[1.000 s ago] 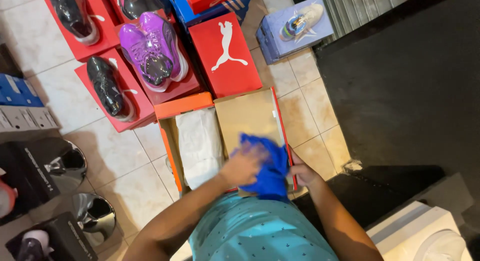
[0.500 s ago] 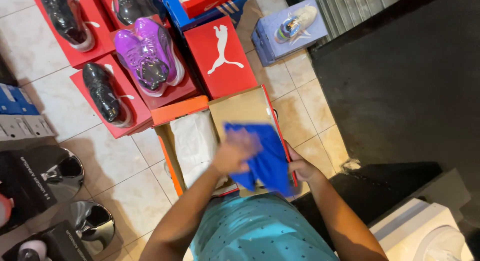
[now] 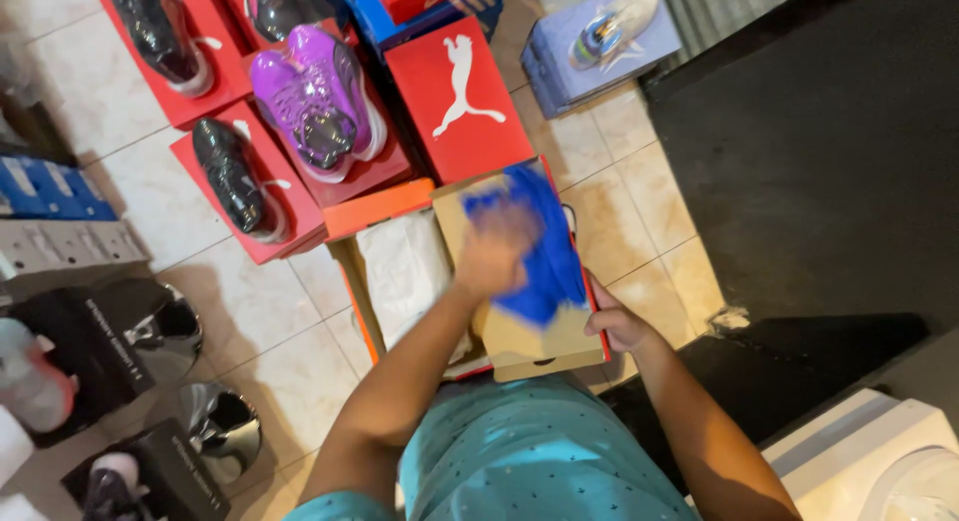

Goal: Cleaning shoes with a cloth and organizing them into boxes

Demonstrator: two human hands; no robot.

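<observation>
Head view: blue cloth (image 3: 544, 251) under left hand (image 3: 496, 249), on box lid (image 3: 534, 341)

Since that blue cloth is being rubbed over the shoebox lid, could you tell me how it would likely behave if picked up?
The blue cloth looks floppy: it bunches and folds under the left hand. It is probably light, lying draped on the cardboard lid that the right hand steadies. It seems unlikely to roll.

Bare tile floor (image 3: 639, 216) and dark mat (image 3: 829, 161) lie open from one to three o'clock. Shoes on red boxes (image 3: 300, 111) crowd eleven to twelve; black boxes (image 3: 110, 341) block nine.
</observation>
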